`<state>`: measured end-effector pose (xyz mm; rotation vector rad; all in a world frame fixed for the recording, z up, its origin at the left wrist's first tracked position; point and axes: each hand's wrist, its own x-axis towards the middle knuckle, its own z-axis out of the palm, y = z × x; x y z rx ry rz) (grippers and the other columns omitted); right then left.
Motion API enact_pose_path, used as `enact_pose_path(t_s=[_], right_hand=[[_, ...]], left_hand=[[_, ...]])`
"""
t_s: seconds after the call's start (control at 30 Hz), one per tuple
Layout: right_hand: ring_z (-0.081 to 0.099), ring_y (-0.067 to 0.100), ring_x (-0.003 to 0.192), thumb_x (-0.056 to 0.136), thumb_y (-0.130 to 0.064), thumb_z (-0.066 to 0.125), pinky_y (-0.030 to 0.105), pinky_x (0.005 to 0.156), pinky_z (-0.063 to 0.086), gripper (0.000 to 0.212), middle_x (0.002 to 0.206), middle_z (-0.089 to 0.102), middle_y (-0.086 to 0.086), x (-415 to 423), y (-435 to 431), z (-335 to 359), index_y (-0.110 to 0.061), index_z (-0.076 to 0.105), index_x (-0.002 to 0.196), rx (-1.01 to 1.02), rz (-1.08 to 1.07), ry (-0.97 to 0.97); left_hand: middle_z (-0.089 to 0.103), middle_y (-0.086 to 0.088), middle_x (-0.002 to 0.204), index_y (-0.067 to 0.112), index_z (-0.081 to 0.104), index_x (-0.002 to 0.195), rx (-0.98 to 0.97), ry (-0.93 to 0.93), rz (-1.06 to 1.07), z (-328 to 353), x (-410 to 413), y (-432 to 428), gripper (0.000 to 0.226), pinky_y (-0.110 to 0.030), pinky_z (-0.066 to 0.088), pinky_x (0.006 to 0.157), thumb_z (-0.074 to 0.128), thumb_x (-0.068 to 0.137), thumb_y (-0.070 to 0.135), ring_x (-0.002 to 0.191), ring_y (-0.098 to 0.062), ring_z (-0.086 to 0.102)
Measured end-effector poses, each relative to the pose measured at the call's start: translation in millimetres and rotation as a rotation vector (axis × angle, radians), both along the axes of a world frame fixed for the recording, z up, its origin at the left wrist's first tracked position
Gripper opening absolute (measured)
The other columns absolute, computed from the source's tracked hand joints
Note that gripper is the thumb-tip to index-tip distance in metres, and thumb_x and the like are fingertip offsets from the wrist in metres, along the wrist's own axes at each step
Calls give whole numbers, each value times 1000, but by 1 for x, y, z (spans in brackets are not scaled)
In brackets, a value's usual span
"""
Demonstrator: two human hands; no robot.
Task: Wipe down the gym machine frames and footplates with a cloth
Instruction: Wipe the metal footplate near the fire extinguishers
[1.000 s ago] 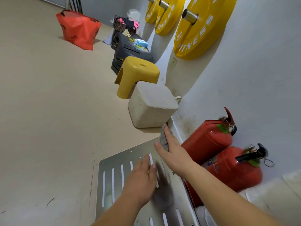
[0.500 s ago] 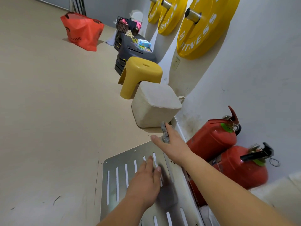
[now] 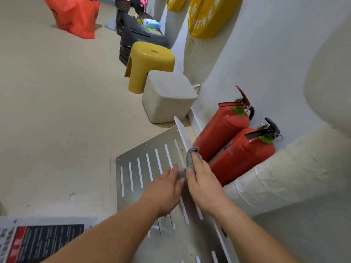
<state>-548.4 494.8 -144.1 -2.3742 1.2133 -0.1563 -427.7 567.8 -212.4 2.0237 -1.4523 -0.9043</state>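
Observation:
A slotted metal footplate lies flat on the beige floor, with a raised white edge strip along its right side. My right hand grips a small grey cloth and holds it against that raised edge, about halfway along it. My left hand rests flat on the plate just left of the right hand, fingers straight. Most of the cloth is hidden inside my right hand.
Two red fire extinguishers lean against the white wall right beside the plate. A beige box and a yellow stool stand beyond it. A newspaper lies at the lower left. An orange bag and yellow weight plates are farther off.
My right hand has slid the cloth back along the raised edge, from the plate's far corner toward me. The left hand stays flat on the plate. The camera has tilted down.

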Motion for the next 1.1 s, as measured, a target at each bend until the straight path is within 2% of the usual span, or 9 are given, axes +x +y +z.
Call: enact_pose_path(t_s=[0.2, 0.33, 0.47, 0.6, 0.67, 0.83, 0.93, 1.0, 1.1], right_hand=[[25, 15, 151, 109, -36, 39, 38, 125, 23, 59, 166, 21, -6, -53, 33, -3, -33, 17, 163, 116, -20, -101], [27, 16, 148, 108, -35, 40, 31, 119, 22, 59, 164, 25, -4, -72, 50, -2, -32, 17, 163, 105, -15, -80], [26, 17, 150, 108, -37, 38, 35, 119, 24, 61, 165, 22, -5, -91, 70, 1, -34, 12, 163, 75, 0, -60], [14, 13, 154, 108, -41, 36, 28, 118, 15, 62, 169, 11, -10, -126, 103, 2, -41, 6, 162, 83, 33, -58], [17, 12, 154, 106, -46, 35, 33, 123, 22, 61, 169, 12, -11, -150, 119, -1, -47, 7, 160, 89, 37, -77], [16, -3, 148, 99, -56, 27, 24, 119, 17, 60, 166, 18, -13, -209, 165, -4, -56, 2, 154, 119, 29, -49], [31, 5, 142, 101, -57, 26, 32, 113, 33, 63, 160, 27, -11, -230, 184, -4, -46, 7, 160, 109, 17, -18], [32, 4, 137, 101, -56, 27, 29, 108, 33, 64, 159, 27, -11, -230, 185, -1, -44, 7, 160, 118, 2, 5], [26, 9, 147, 98, -56, 30, 28, 115, 26, 67, 164, 21, -10, -212, 168, 3, -46, 10, 160, 204, -29, -37]], left_hand=[[13, 3, 171, 27, 3, 164, 46, 9, -107, 0, -44, 31, 67, -42, 31, 122, 20, 106, 56, 151, -24, 31], [24, 2, 168, 30, 6, 163, 49, 14, -104, 5, -70, 51, 64, -45, 36, 118, 25, 107, 54, 147, -26, 37], [25, -1, 167, 26, 4, 164, 102, 60, 14, 14, -95, 65, 66, -44, 35, 118, 29, 108, 50, 147, -27, 36], [30, -7, 164, 21, 7, 164, 107, 130, 220, 25, -120, 81, 67, -41, 36, 115, 31, 108, 49, 146, -27, 36], [31, -7, 164, 21, 8, 164, 108, 167, 241, 26, -136, 92, 66, -38, 33, 115, 33, 108, 48, 147, -27, 36], [28, -1, 167, 25, 10, 164, 141, 231, 195, 19, -170, 135, 66, -37, 29, 119, 32, 108, 51, 149, -23, 35], [23, 4, 169, 28, 10, 164, 189, 220, 109, 9, -177, 152, 68, -40, 33, 120, 29, 106, 57, 148, -22, 37], [20, 5, 170, 29, 9, 164, 216, 221, 79, 6, -177, 156, 69, -40, 34, 119, 28, 105, 60, 148, -21, 38], [16, 5, 170, 28, 8, 164, 208, 175, 53, 8, -169, 150, 69, -39, 31, 118, 27, 106, 58, 150, -23, 35]])
